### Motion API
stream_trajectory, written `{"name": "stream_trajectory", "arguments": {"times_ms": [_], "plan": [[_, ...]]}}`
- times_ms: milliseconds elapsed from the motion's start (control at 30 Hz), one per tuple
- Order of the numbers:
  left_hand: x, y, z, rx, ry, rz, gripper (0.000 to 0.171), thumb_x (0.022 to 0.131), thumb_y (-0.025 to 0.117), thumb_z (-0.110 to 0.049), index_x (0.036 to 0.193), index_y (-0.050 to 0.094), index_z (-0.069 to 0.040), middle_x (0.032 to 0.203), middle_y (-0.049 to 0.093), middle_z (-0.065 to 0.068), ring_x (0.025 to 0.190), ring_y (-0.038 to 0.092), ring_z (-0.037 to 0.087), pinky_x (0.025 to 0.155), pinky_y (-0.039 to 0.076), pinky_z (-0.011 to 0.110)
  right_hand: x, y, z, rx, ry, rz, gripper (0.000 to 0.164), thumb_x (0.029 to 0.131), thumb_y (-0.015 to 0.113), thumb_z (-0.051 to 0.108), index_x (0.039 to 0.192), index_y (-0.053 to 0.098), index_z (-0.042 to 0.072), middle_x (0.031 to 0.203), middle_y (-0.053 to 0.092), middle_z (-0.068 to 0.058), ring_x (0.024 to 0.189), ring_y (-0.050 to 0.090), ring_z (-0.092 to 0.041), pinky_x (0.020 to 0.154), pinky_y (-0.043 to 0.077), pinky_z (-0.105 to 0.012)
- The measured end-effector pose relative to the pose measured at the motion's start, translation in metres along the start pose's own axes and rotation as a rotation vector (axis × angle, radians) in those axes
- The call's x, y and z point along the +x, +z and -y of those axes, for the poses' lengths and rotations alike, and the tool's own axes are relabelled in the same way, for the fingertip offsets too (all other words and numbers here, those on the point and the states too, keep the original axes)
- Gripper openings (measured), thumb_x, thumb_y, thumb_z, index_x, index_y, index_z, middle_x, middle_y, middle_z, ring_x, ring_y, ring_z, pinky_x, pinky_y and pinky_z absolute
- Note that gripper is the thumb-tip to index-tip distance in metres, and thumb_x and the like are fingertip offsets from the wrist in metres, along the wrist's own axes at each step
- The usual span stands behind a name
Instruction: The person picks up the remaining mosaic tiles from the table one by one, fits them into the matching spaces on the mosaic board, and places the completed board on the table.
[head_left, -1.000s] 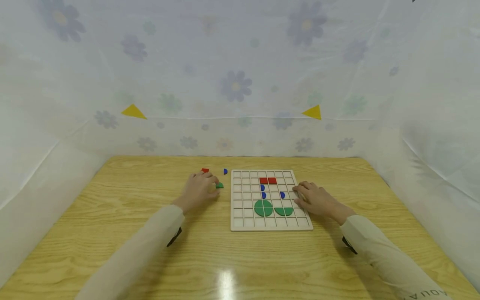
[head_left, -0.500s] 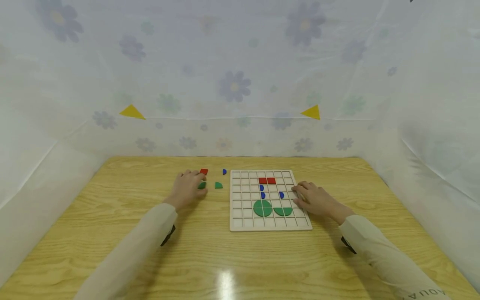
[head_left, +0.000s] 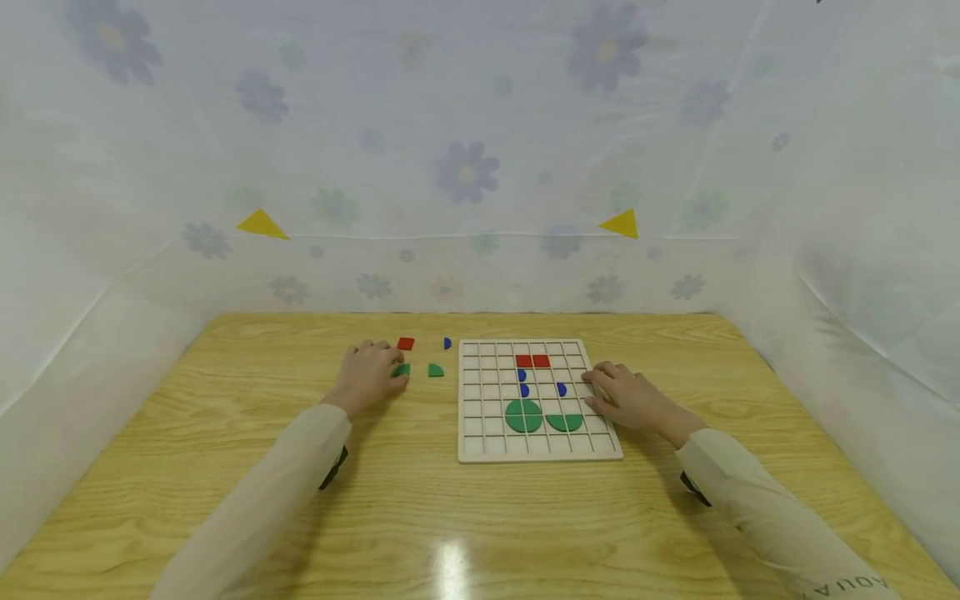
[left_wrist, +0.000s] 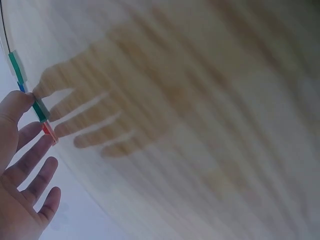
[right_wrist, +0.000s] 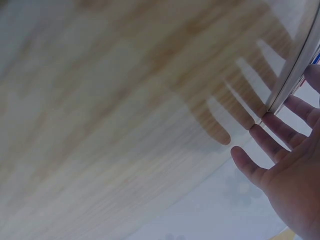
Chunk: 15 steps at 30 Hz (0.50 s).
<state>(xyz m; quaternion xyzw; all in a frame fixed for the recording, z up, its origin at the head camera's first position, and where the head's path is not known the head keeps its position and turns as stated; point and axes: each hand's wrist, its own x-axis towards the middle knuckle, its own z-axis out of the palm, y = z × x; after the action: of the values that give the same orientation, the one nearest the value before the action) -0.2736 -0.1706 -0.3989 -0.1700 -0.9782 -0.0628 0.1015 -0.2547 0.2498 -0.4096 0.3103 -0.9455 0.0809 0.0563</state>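
In the head view my left hand is over the table's left half, thumb and fingertips beside a green quarter-circle piece that they partly hide. The left wrist view shows that hand's fingers spread, the green piece at the thumb tip. My right hand rests with its fingertips along the right edge of a white grid board. On the board lie red squares, blue half-circles, a green circle of quarter pieces and a green half-circle.
A red square, a blue half-circle and another green quarter-circle lie loose left of the board on the wooden table. Flower-patterned white curtain encloses the table's back and sides, bearing two yellow triangles.
My left hand has moved left, from the green quarter-circle nearer the board to the one farther left, uncovering the red square and the nearer green piece. My right hand stays at the board's edge.
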Motion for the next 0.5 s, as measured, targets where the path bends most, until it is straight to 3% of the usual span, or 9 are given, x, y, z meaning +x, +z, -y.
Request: {"name": "stream_trajectory", "arguments": {"times_ms": [500], "plan": [[0.0028, 0.0013, 0.0009, -0.013, -0.004, -0.001, 0.026, 0.081, 0.068, -0.034, 0.096, 0.069, -0.012, 0.099, 0.065, 0.009, 0.091, 0.057, 0.031, 0.081, 0.043, 0.052, 0.0004, 0.0029, -0.003, -0.005, 0.001, 0.001, 0.036, 0.092, 0.054, 0.025, 0.123, 0.053, 0.006, 0.119, 0.051, -0.017, 0.103, 0.052, -0.036, 0.078, 0.042, -0.061]]}}
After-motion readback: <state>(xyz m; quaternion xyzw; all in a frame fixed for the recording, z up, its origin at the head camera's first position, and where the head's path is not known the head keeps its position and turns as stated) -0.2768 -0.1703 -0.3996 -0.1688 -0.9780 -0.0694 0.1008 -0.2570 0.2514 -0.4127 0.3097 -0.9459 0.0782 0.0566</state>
